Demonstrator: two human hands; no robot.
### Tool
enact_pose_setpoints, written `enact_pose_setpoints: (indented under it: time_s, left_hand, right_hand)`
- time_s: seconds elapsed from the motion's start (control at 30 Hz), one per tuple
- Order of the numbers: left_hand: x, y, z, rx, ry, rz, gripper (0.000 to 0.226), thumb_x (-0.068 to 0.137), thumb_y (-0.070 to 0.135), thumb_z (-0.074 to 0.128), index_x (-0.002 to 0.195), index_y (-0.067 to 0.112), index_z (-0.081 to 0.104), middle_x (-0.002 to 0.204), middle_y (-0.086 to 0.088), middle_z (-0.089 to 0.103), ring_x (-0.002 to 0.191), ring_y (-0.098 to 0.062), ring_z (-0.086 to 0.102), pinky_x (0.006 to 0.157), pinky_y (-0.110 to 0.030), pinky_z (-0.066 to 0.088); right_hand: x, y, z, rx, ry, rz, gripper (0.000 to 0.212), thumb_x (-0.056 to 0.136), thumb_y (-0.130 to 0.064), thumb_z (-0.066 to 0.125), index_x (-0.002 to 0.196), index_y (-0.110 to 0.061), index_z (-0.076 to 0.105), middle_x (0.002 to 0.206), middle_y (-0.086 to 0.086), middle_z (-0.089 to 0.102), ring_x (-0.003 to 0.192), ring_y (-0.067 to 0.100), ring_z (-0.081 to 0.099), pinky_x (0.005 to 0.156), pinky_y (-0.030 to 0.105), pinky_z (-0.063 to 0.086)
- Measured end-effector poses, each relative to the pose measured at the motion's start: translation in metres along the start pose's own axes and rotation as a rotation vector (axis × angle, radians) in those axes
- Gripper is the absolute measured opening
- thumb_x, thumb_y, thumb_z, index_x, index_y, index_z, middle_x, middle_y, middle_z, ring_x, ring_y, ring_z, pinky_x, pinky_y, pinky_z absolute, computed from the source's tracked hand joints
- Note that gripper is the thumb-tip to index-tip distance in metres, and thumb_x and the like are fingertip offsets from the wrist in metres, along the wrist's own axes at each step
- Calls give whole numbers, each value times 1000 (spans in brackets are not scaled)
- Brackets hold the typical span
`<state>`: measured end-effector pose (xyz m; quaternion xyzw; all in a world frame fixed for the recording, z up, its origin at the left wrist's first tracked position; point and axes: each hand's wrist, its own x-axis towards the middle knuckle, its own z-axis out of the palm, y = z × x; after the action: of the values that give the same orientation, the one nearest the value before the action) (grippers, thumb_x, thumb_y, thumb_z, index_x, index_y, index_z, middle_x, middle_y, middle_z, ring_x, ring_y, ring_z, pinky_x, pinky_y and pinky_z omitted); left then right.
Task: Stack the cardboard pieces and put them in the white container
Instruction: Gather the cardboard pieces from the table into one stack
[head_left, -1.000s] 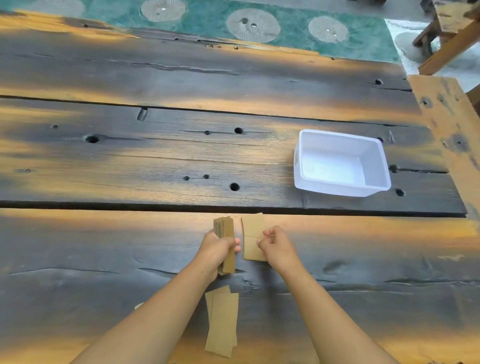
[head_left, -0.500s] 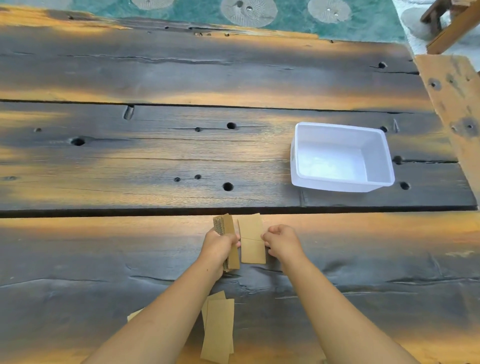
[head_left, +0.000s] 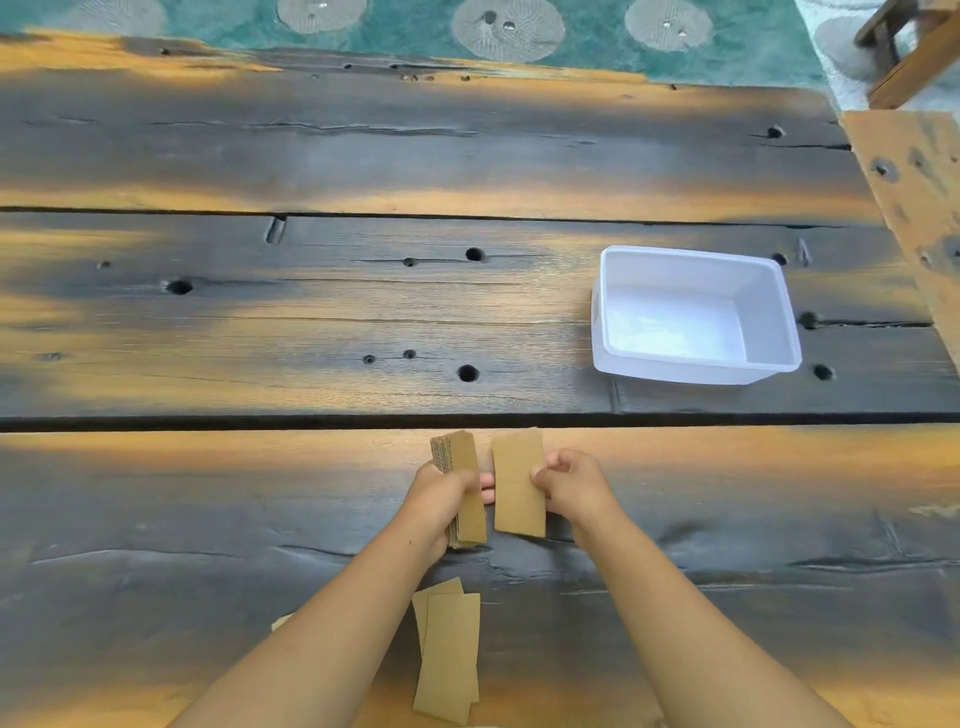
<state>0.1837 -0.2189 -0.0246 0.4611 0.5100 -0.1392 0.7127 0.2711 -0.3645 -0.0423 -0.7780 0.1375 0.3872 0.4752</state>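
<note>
My left hand (head_left: 441, 499) grips a stack of brown cardboard pieces (head_left: 462, 457), held on edge just above the table. Right beside it, my right hand (head_left: 569, 486) pinches a single flat cardboard piece (head_left: 517, 480) by its right edge; a narrow gap separates this piece from the stack. Loose cardboard pieces (head_left: 449, 654) lie overlapped on the table between my forearms, and a corner of another piece (head_left: 280, 621) shows beside my left arm. The white container (head_left: 693, 317) stands with nothing in it at the far right, well beyond both hands.
The dark wooden plank table (head_left: 260, 322) has holes and gaps between its planks. A lighter wooden board (head_left: 914, 208) borders its right side. Beyond the far edge lies a green patterned rug (head_left: 571, 36), with wooden furniture (head_left: 909, 57) at the top right.
My right hand has turned its single piece flatter and slid its grip to the piece's right edge, beside the stack. The camera view shifted slightly; my left hand stays on the stack.
</note>
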Motion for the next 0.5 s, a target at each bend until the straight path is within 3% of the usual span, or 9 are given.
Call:
enact_pose_setpoints:
  time_s: [0.07, 0.13, 0.2, 0.27, 0.33, 0.5]
  left_hand:
    - [-6, -3, -7, -19, 13, 12, 35, 78, 3, 70, 110, 12, 60, 96, -14, 79, 75, -22, 79, 70, -41, 63]
    - [-13, -6, -12, -39, 37, 28, 32, 80, 7, 73, 110, 8, 61, 86, -15, 77, 62, -21, 74, 61, -36, 61]
    - [-21, -11, -19, -80, 36, 59, 24, 87, 23, 74, 102, 8, 64, 79, -14, 75, 59, -22, 71, 61, -36, 60]
    - [-34, -16, -31, -113, 6, 65, 34, 86, 42, 73, 96, 11, 65, 72, -9, 79, 60, -24, 75, 59, -37, 62]
    - [-45, -20, -42, -117, -47, 42, 45, 82, 53, 74, 105, 16, 65, 81, -8, 81, 72, -26, 79, 60, -41, 63]
    - [-70, -33, -82, -130, -111, 85, 44, 82, 46, 76, 111, 15, 69, 97, -13, 81, 90, -30, 77, 80, -46, 63]
  right_hand:
    - [-8, -5, -7, 44, -39, -19, 15, 91, 1, 59, 79, -7, 57, 87, 17, 65, 82, 29, 64, 85, 52, 58]
    - [-16, -10, -11, 83, -113, -19, 9, 93, 3, 57, 88, -4, 59, 83, 14, 65, 73, 23, 65, 67, 37, 62]
    - [-28, -13, -10, 136, -229, -2, 7, 94, 5, 55, 94, -1, 59, 83, 14, 66, 71, 22, 67, 56, 27, 60]
    - [-45, -15, -1, 185, -337, 14, 8, 95, 4, 55, 98, -1, 60, 87, 16, 69, 75, 24, 70, 63, 30, 62]
    - [-57, -13, 11, 190, -404, 20, 8, 95, 1, 56, 100, -2, 63, 88, 14, 71, 76, 22, 70, 69, 31, 62]
    - [-92, -12, 60, 216, -531, 17, 9, 95, 0, 57, 95, -1, 66, 82, 11, 75, 73, 21, 74, 71, 33, 61]
